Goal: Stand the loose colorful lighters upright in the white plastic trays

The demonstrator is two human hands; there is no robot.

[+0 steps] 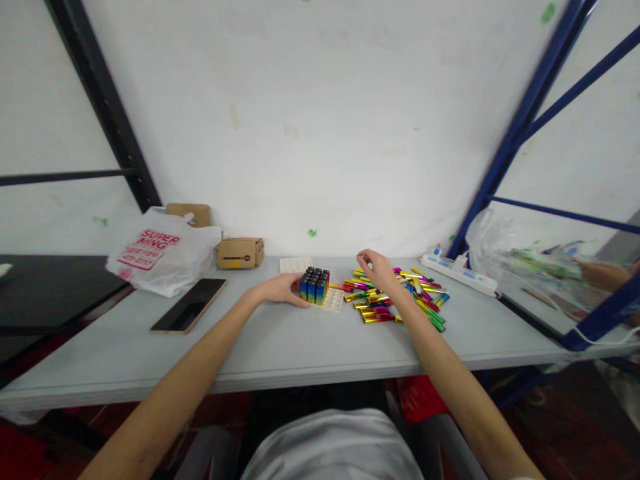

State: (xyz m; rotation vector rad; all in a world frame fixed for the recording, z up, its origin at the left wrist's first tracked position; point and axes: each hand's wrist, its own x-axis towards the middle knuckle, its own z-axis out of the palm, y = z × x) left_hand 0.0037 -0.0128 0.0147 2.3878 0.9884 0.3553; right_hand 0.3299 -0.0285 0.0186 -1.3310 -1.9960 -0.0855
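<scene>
Upright lighters with black tops and blue-to-yellow shiny bodies stand in a tight block on a white slotted tray. My left hand cups the block's left side, thumb in front and fingers partly hidden behind. The tray's right part shows bare slots. My right hand is raised over the left part of a loose pile of shiny, multicoloured lighters. Its fingers are bent and drawn together; anything between the fingertips is too small to make out.
Behind the block lies another white tray. To the left are a cardboard box, a white plastic bag and a phone. A power strip lies right, near a blue post. Another person's hand shows far right.
</scene>
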